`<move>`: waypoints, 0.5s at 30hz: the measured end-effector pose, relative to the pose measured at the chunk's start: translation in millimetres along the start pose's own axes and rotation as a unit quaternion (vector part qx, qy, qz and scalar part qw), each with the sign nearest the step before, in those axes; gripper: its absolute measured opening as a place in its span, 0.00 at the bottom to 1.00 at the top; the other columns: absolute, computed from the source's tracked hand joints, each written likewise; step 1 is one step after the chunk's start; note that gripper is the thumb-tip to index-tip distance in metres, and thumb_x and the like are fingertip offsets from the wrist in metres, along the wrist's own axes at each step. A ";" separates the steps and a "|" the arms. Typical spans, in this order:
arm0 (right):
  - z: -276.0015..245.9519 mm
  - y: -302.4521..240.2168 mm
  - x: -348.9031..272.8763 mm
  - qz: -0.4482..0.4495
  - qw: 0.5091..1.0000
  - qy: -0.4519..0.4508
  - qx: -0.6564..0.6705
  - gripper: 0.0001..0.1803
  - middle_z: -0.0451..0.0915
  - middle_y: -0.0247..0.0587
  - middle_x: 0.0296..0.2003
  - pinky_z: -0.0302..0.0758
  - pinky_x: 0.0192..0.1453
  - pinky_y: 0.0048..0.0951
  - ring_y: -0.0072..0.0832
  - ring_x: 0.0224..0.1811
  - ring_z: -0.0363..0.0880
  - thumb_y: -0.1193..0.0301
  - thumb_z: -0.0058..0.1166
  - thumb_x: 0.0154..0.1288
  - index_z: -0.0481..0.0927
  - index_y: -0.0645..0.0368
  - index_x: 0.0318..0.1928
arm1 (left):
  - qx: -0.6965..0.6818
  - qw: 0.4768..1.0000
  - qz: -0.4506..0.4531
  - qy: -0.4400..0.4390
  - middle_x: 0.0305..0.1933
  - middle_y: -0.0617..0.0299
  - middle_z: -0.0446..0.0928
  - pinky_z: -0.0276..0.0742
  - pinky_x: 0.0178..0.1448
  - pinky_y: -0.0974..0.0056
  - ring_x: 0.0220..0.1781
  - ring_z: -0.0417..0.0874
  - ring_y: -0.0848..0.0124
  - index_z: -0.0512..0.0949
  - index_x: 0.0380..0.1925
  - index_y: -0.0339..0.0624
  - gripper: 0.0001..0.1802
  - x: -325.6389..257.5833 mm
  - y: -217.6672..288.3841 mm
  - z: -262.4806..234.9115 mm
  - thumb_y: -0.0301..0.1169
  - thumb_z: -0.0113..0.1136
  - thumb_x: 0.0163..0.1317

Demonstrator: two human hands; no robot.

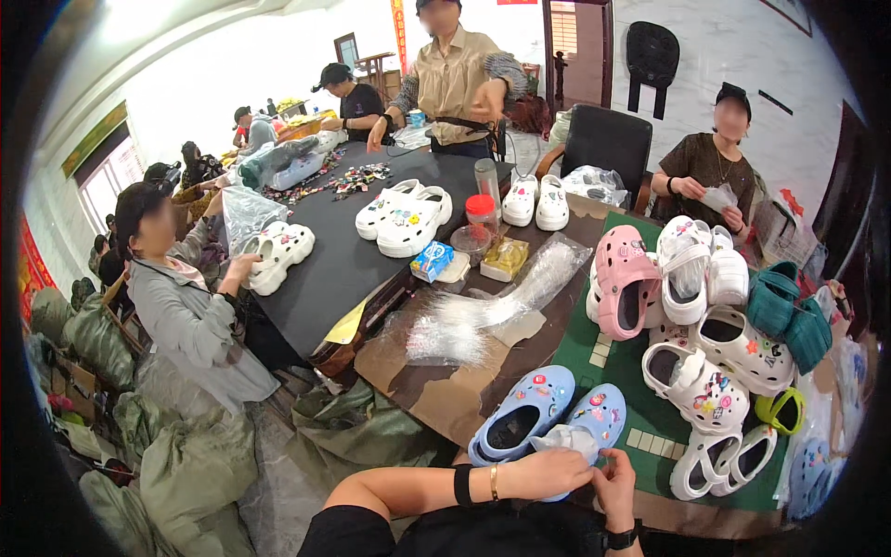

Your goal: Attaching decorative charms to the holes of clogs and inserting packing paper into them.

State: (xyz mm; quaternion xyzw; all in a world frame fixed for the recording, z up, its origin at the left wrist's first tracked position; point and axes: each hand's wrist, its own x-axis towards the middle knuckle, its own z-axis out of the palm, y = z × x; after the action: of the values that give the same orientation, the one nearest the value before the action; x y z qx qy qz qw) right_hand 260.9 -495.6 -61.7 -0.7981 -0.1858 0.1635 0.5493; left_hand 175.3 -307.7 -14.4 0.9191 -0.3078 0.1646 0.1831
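Observation:
A pair of light-blue clogs (525,410) decorated with colourful charms lies on the near edge of the table. Over the opening of the right-hand blue clog (603,414) is a crumpled translucent plastic bag (568,440). My left hand (557,472) reaches across in front of this clog, its fingers closed at the bag's edge. Close beside it, my right hand (613,481) pinches the same edge with thumb and fingers. The fingertips of both hands nearly meet. Part of the clog is hidden behind my left hand.
A pile of clogs, including a pink clog (624,283) and a teal pair (789,306), covers the green mat (594,320) at right. Clear plastic strands (464,325) lie left of it. Co-workers surround the black table (320,278); green sacks (186,455) fill the left floor.

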 end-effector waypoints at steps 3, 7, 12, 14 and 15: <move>1.9 -14.9 -7.2 0.021 0.999 -0.003 0.027 0.15 0.76 0.33 0.22 0.69 0.28 0.21 0.15 0.24 0.71 0.78 0.63 0.54 0.78 0.64 0.43 | -0.027 0.998 -0.059 -0.003 0.37 0.57 0.72 0.73 0.45 0.59 0.42 0.75 0.62 0.76 0.34 0.37 0.13 0.8 -5.3 -4.0 0.34 0.60 0.52; 5.4 -24.9 -11.2 -0.060 0.998 -0.003 -0.021 0.29 0.70 0.31 0.15 0.63 0.22 0.21 0.16 0.17 0.66 0.76 0.68 0.47 0.73 0.62 0.52 | -0.018 0.996 -0.048 -0.072 0.40 0.55 0.73 0.71 0.49 0.59 0.45 0.74 0.61 0.76 0.33 0.37 0.18 -4.0 -12.7 -12.9 0.40 0.64 0.50; 3.7 -18.3 -10.3 -0.061 0.997 -0.037 0.001 0.35 0.71 0.30 0.17 0.64 0.24 0.21 0.15 0.19 0.67 0.75 0.71 0.44 0.71 0.62 0.55 | 0.012 0.997 -0.070 -0.027 0.27 0.57 0.75 0.73 0.41 0.56 0.35 0.78 0.57 0.74 0.30 0.40 0.12 -7.7 -8.8 7.4 0.37 0.61 0.54; 0.2 -20.4 -9.7 -0.054 0.996 -0.051 0.045 0.36 0.70 0.29 0.19 0.63 0.25 0.19 0.14 0.21 0.65 0.75 0.72 0.43 0.72 0.62 0.56 | -0.018 0.995 -0.091 -0.025 0.25 0.55 0.75 0.73 0.38 0.54 0.32 0.78 0.55 0.74 0.30 0.39 0.12 -5.0 -7.0 14.5 0.37 0.60 0.56; -4.1 -23.1 -8.4 -0.056 0.996 -0.049 0.045 0.36 0.70 0.29 0.19 0.63 0.25 0.19 0.14 0.21 0.65 0.75 0.72 0.43 0.72 0.62 0.56 | -0.048 0.991 -0.119 -0.023 0.24 0.52 0.75 0.73 0.35 0.51 0.30 0.79 0.53 0.73 0.31 0.39 0.12 -3.7 -5.3 17.0 0.37 0.60 0.57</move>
State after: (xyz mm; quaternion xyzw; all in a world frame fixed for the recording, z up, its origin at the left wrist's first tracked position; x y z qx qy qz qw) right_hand 252.7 -495.4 -38.2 -0.7519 -0.2497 0.1793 0.5832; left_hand 179.0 -309.3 -32.1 0.9429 -0.2081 0.1051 0.2380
